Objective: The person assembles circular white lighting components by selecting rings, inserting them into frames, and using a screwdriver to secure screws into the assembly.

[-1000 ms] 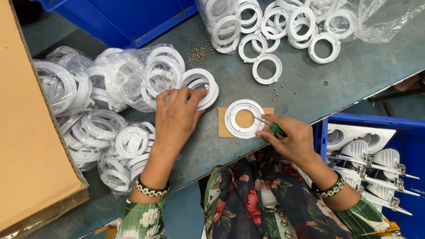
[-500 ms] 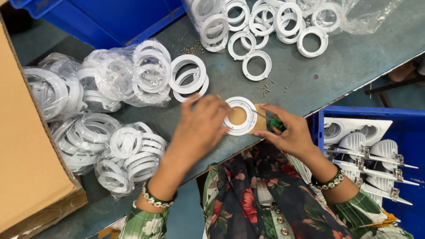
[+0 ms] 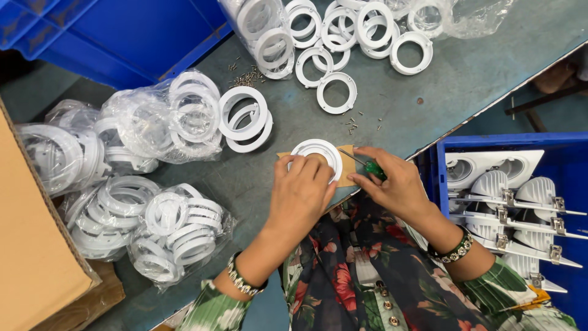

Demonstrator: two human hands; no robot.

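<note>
Both hands at table edge: left hand (image 3: pixel 301 190) covers white ring (image 3: pixel 316 154), right hand (image 3: pixel 395 184) grips screwdriver (image 3: pixel 366 166).

Bright, even overhead light falls across the bench (image 3: pixel 429 92), casting only soft, short shadows. Glare glints off the plastic bags (image 3: pixel 147 122). Focus is sharp throughout, with mild wide-angle stretching at the edges.

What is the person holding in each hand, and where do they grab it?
Right hand grips a screwdriver by its green handle. Left hand presses down on the white ring, covering its near edge.
</note>
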